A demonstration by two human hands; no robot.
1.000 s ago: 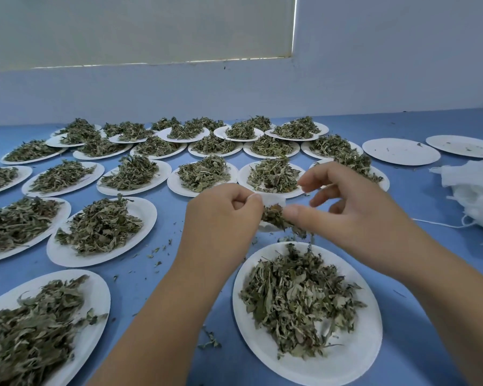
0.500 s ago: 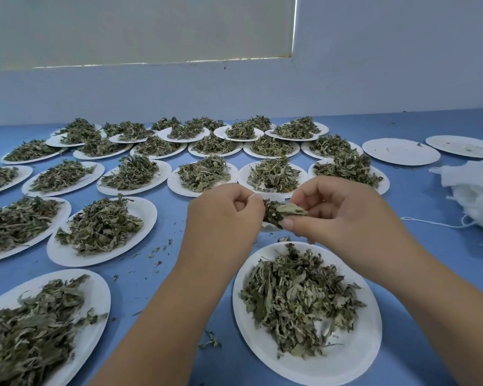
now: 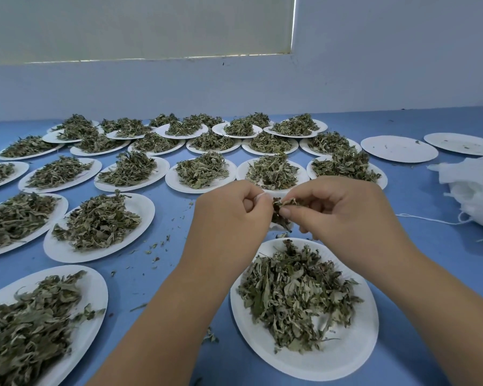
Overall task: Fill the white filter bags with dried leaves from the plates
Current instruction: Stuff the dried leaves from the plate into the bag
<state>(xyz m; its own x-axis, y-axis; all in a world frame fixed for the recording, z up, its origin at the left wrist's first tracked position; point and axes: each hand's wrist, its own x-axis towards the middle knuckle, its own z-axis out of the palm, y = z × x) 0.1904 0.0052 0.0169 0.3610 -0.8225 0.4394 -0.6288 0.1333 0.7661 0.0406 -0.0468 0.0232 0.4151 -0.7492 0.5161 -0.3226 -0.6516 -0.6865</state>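
My left hand [image 3: 229, 215] pinches the rim of a small white filter bag [image 3: 280, 225], which hangs mostly hidden between my two hands. Facing it, my right hand [image 3: 343, 215] pinches a tuft of dried leaves [image 3: 285, 203] at the bag's mouth. Both hands hover just beyond a white paper plate [image 3: 326, 360] that holds a loose heap of dried green leaves [image 3: 296, 293].
Several more white plates heaped with dried leaves [image 3: 101, 221] cover the blue table to the left and back. Two nearly bare plates [image 3: 399, 149] lie at the back right. A pile of white filter bags [image 3: 477, 196] with strings lies at the right edge. Leaf crumbs dot the table.
My right hand has curled its fingers and moved up and left, bringing the pinch of leaves from above the plate to the bag's mouth. My left hand has stayed in place.
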